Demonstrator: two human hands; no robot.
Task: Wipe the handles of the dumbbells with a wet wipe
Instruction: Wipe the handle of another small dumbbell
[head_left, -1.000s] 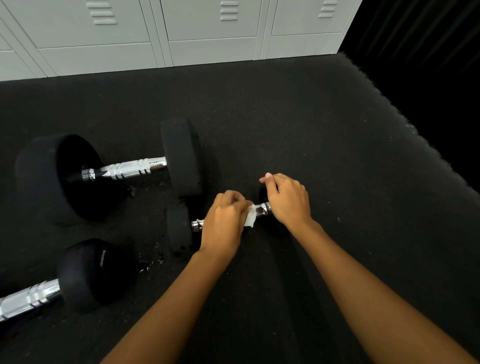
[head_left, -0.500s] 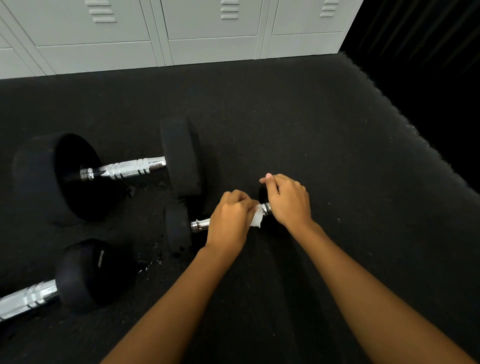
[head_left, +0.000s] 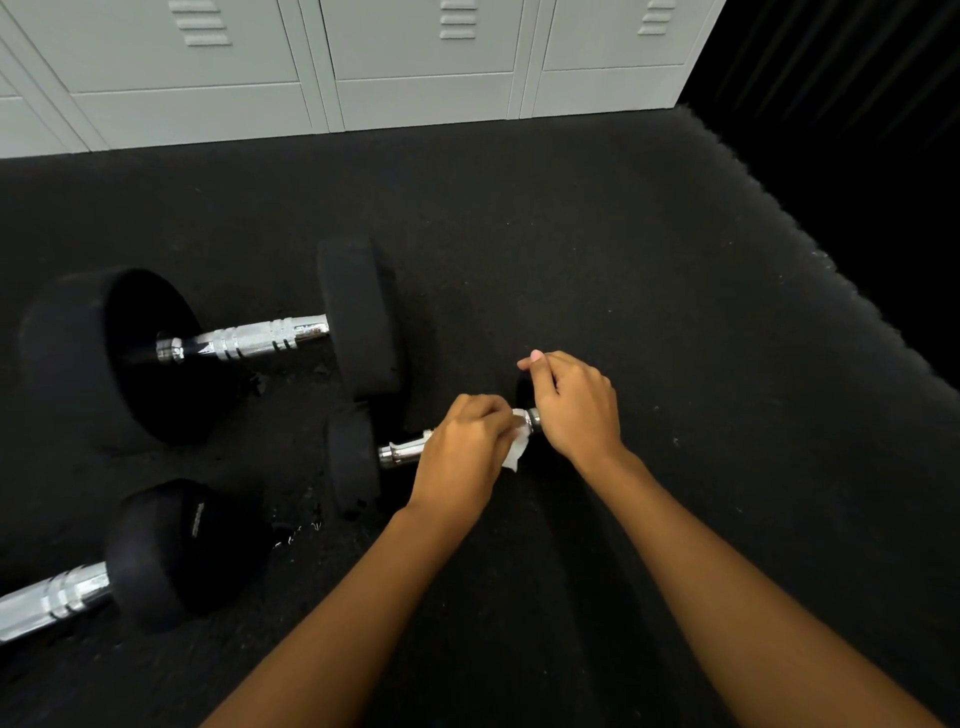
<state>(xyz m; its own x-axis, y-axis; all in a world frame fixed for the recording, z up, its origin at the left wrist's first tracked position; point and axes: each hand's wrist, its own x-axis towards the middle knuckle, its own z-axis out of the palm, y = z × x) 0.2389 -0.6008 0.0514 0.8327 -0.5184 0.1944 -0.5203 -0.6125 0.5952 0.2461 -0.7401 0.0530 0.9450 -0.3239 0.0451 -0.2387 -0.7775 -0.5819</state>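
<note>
1. Far left: a large dumbbell (head_left: 249, 340) lies on the black floor mat (head_left: 623, 249). Its chrome bar is bare and no hand is near it.
2. Near left: a second dumbbell (head_left: 176, 551) lies partly out of view, well apart from the work. Whether either of these has been cleaned cannot be told.
3. Centre: the small dumbbell (head_left: 353, 457) lies flat just beside the large one's right weight. Its handle (head_left: 402, 451) runs left to right, open to reach from above.
4. The left hand (head_left: 462, 447) curls its fingers round that handle with the wet wipe (head_left: 519, 449) bunched underneath. A white corner shows at the right. The grip suits rubbing along the bar.
5. The right hand (head_left: 579, 405) covers the right end, fingers curled over it, one fingertip raised. Judged purpose: to stop the dumbbell rolling.
6. Far side: grey lockers (head_left: 415, 62) stand along the mat's edge.
</note>
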